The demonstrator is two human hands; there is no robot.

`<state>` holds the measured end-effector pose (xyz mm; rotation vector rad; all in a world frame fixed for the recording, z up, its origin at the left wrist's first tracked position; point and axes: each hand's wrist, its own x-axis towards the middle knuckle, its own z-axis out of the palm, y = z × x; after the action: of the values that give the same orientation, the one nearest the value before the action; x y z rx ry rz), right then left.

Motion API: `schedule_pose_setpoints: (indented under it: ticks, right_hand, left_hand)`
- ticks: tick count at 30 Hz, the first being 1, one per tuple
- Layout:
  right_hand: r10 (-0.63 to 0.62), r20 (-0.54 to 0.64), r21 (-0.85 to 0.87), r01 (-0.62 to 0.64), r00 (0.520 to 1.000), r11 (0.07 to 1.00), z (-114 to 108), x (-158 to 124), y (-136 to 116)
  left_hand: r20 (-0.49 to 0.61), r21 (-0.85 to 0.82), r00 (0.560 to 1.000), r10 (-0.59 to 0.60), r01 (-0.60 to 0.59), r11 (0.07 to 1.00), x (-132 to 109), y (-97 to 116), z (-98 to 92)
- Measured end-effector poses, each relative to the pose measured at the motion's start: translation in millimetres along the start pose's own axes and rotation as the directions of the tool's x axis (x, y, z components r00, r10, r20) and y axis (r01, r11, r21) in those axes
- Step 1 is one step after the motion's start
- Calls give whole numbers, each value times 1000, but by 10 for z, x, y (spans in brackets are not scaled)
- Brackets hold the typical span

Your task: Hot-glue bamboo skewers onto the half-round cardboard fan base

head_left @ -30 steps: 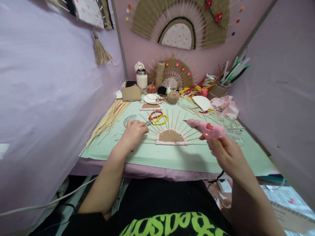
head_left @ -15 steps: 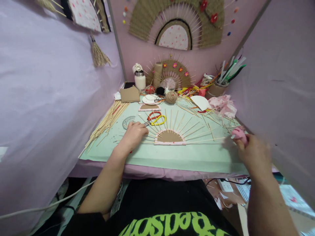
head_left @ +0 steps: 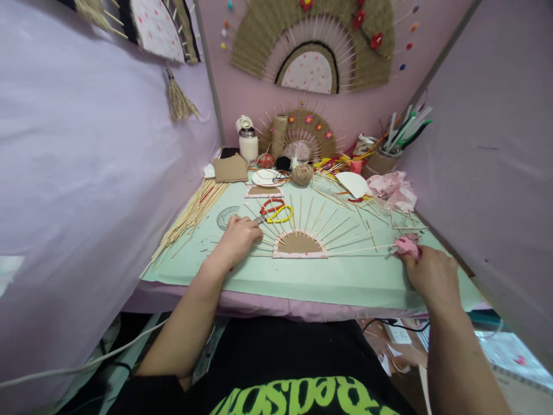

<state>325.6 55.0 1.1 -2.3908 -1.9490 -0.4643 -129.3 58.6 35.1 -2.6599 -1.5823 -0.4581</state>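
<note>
A small half-round cardboard piece with a pink-and-white patterned edge lies flat on the table, thin sticks fanning out from it. Over the fan's left sticks rests my left hand, fingers bent and together; what lies under the fingertips is hidden. Close by are scissors with one red and one yellow handle. At the right, my right hand is closed around a pink, wrapped-looking thing with a pale tip. A thin pale line runs between the fan's right side and this pink thing.
Loose sticks are piled at the left beside a protractor. Along the back stand a white bottle, a twine ball and a tool holder. Crumpled pink paper lies at the right.
My right hand has moved left and slightly downward with the pink thing, nearer the fan. My left hand stays at the fan's left sticks. The view has shifted slightly.
</note>
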Motion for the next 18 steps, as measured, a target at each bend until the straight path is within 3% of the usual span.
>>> schedule_pose_setpoints:
  ticks: [9,14,16,18]
  right_hand:
    - [52,-72,129,-43,996,991,14,-11,-12]
    - [200,-193,223,-155,961,962,-158,-120,-90]
    - [185,-271,311,-96,944,945,-307,-177,-226]
    - [55,-363,413,108,930,905,-468,-246,-457]
  left_hand:
    - [-28,-45,999,28,-29,999,-4,-33,1]
    - [-2,-31,1000,17,-17,999,-5,-21,-6]
    - [3,-30,1000,11,-10,999,-5,-7,-13]
    - [0,-26,1000,8,-8,1000,-3,1,-15]
